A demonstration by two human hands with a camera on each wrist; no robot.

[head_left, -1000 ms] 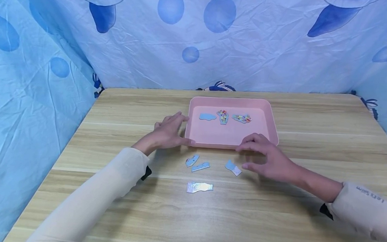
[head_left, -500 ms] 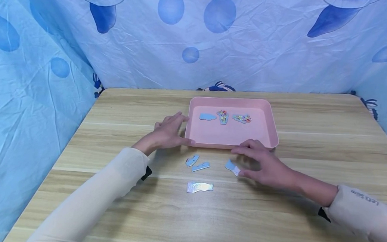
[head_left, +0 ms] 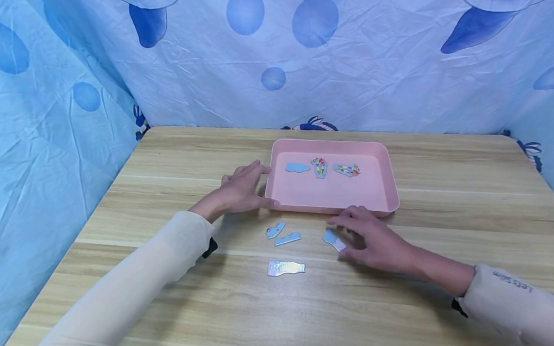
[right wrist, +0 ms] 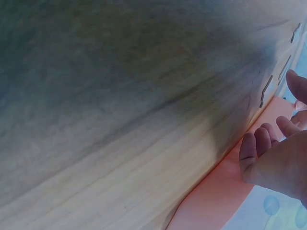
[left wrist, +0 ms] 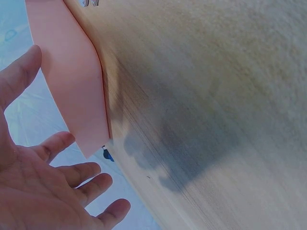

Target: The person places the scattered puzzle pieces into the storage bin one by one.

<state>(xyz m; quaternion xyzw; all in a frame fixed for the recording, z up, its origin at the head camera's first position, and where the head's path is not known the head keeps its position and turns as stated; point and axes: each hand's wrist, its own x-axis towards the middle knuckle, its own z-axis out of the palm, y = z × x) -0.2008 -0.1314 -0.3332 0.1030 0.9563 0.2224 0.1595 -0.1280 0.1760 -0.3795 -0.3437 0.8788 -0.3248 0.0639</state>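
My left hand is at the left front corner of the pink tray, thumb and forefinger touching its rim, fingers spread. Over a blue-and-white puzzle piece on the table hovers my right hand, thumb apart from the bent fingers and nothing between them. The thumb partly covers that piece's right end. Left of it lie two small blue puzzle pieces, and nearer the front is a shiny silvery piece. The left wrist view shows the spread left fingers beside the tray wall.
Inside the tray lie a plain blue piece and two colourful patterned pieces. The wooden table runs under everything. Blue printed cloth stands behind and at the sides.
My right hand has moved left and slightly toward the front, from beside the blue-and-white piece to over its right end. The left hand and the tray stay where they were.
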